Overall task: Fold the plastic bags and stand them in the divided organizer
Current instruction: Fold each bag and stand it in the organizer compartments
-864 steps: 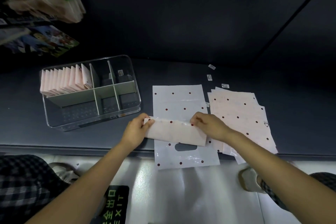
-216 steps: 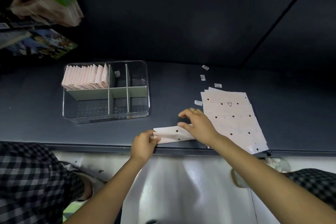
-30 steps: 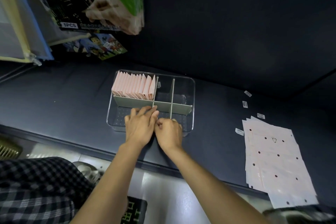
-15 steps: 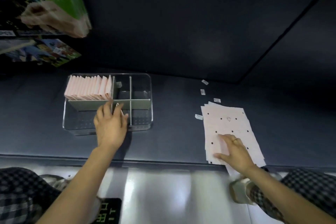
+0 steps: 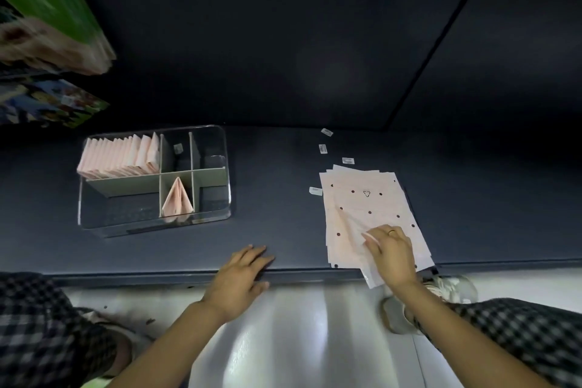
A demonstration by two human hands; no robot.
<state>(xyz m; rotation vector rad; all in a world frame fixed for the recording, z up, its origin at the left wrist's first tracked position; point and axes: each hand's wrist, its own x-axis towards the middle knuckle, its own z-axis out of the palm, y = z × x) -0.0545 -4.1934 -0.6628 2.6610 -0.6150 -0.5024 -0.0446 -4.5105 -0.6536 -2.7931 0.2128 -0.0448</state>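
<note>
We log one folded bag [image 5: 177,198] standing in the near middle compartment of the clear organizer [image 5: 151,227]; a row of folded bags [image 5: 118,154] fills its far left compartment. To the right, a stack of flat dotted bags [image 5: 368,208] lies on the dark shelf [image 5: 277,198], our right hand [image 5: 390,249] pinching its top sheet. Our left hand [image 5: 239,277] rests open and empty on the shelf edge
</note>
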